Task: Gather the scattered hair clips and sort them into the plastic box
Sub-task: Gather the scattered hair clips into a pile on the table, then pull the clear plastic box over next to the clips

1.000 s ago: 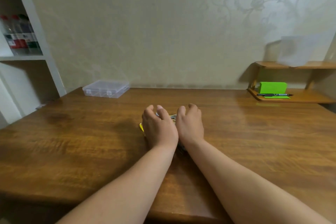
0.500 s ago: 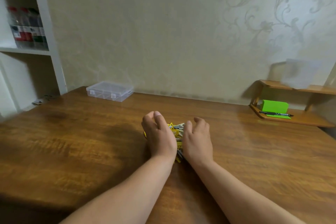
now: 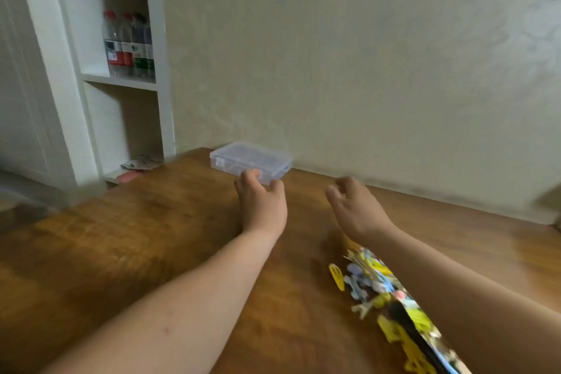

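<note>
Lying in a loose heap on the wooden surface (image 3: 151, 237), the hair clips (image 3: 373, 282) are on the near side of the right grip (image 3: 355, 209), just beside the right forearm (image 3: 455, 297) and partly hidden under it. One yellow clip (image 3: 336, 276) lies at the left edge of the heap.

The right grip hangs above the surface with its fingers loosely curled and the thumb apart. It has hold of nothing.

The left grip (image 3: 262, 206) is to the left of the right grip, well apart from the heap. Its curled fingertips (image 3: 250, 176) meet the near wall of the plastic box (image 3: 252, 158). Blur makes it impossible to tell whether this grip has closed on the box or only touches it.

The box is clear, with its lid down. It stands directly beyond the left grip at the far edge of the surface, close to the wall. Beyond and left of the left grip is a white shelf unit (image 3: 158, 39) with bottles (image 3: 127, 45) on one shelf.
</note>
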`<state>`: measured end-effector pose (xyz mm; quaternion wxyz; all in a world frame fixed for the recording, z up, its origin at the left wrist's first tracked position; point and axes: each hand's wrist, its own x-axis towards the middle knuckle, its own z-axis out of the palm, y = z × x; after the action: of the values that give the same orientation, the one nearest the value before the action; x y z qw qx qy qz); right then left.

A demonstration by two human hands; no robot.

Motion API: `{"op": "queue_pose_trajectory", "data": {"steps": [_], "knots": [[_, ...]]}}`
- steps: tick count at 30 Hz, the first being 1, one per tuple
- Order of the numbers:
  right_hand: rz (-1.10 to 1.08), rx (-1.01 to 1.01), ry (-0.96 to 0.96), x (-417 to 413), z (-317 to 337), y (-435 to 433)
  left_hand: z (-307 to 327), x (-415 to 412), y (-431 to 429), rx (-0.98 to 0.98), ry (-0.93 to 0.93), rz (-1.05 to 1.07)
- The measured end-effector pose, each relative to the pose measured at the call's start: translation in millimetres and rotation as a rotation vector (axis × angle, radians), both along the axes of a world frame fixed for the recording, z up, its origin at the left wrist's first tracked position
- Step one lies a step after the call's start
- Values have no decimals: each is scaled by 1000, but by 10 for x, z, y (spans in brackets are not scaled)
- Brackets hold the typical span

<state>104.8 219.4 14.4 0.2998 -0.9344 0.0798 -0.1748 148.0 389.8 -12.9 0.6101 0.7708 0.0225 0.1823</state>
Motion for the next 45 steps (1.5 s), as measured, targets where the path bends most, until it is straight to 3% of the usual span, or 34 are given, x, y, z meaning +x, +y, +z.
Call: {"op": "queue_pose_trajectory", "data": {"steps": [5, 8, 15, 22, 28, 34, 39, 45], "knots": [[136, -15, 201, 743, -15, 431, -47, 1055, 513, 7, 4, 100], [174, -52, 220, 1064, -22, 567, -43, 1526, 729, 24, -2, 129], [281, -87, 307, 1531, -89, 626, -30, 2036, 887, 127, 130, 119], [226, 151, 327, 1040, 129, 110, 43, 1297, 649, 173, 98, -93], [107, 272, 234, -205, 115, -1068, -7, 162, -169, 180, 59, -433], [0, 381, 84, -1233, -169, -1799, 10, -373, -818, 269, 63, -651], [14, 211, 99, -1342, -243, -1970, -66, -335, -790, 270, 35, -684], [-9, 170, 64, -1337, -253, -1932, -122, -267, -799, 217, -22, -581]]}}
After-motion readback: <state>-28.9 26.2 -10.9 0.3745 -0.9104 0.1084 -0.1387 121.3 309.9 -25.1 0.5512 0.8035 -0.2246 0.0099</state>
